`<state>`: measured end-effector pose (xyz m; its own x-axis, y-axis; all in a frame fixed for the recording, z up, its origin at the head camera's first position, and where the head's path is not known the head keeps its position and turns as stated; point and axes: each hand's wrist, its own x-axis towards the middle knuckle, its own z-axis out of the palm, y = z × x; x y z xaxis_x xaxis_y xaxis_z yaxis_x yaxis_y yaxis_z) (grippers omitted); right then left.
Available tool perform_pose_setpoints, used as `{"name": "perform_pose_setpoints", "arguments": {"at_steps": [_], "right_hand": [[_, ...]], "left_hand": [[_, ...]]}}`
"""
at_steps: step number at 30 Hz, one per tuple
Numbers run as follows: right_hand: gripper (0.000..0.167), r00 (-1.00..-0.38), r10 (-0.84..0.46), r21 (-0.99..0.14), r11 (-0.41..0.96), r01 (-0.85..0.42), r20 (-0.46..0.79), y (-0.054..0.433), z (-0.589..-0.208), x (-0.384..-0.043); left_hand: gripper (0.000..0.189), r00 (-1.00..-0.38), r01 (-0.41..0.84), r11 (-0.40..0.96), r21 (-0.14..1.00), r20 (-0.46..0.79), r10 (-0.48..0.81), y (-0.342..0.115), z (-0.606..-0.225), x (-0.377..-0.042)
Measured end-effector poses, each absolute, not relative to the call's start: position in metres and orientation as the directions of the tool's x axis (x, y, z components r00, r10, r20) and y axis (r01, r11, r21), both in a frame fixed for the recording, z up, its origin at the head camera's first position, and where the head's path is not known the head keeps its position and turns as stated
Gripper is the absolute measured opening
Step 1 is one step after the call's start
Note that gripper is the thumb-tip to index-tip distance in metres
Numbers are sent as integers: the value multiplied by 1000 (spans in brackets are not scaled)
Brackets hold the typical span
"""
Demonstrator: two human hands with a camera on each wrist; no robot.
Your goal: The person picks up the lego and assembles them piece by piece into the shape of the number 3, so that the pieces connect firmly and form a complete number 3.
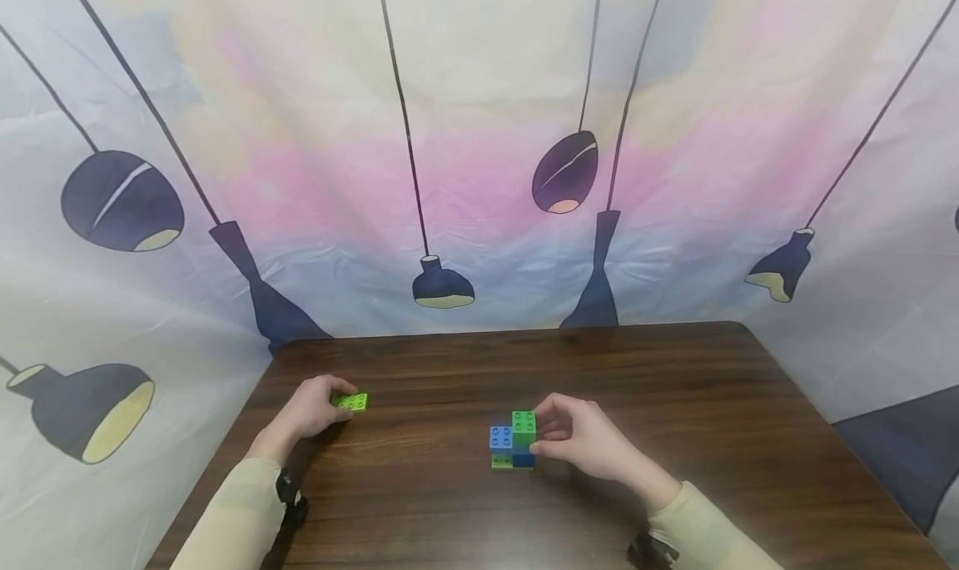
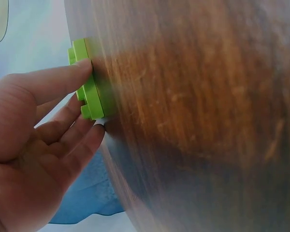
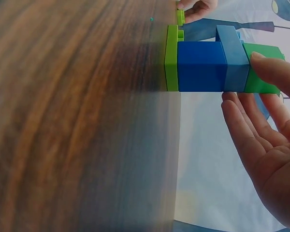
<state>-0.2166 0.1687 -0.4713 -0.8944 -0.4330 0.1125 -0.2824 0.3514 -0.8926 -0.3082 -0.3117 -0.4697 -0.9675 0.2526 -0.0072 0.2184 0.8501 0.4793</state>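
Note:
My left hand (image 1: 318, 405) pinches a flat lime-green building brick (image 1: 352, 402) at the table's left side. In the left wrist view the thumb lies along one side of that brick (image 2: 93, 92), which is low at the wood. My right hand (image 1: 583, 437) holds a green building brick (image 1: 524, 424) between thumb and fingers. It sits on top of a small stack, over a light blue brick (image 1: 500, 438) that juts out to the left. Beneath are a dark blue brick (image 3: 201, 66) and, at the bottom, a lime-green flat brick (image 3: 171, 63) on the table.
The dark wooden table (image 1: 419, 520) has rounded far corners. A cloth backdrop (image 1: 479, 137) printed with hanging lamps surrounds it at the back and sides. Dark straps with devices (image 1: 290, 497) are on both wrists.

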Motion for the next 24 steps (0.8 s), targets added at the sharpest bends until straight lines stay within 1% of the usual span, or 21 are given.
{"name": "perform_pose_setpoints", "arguments": {"at_steps": [10,24], "right_hand": [[32,-893,-434,-893,347,-287,119,169,-472,-217],[32,-891,-435,-899,328,-290,129,167,-469,-216]], "left_hand": [[32,-962,246,846,473,14,271,-313,-472,-308],[38,-962,236,844,482,-9,274,-310,-467,-308]]}}
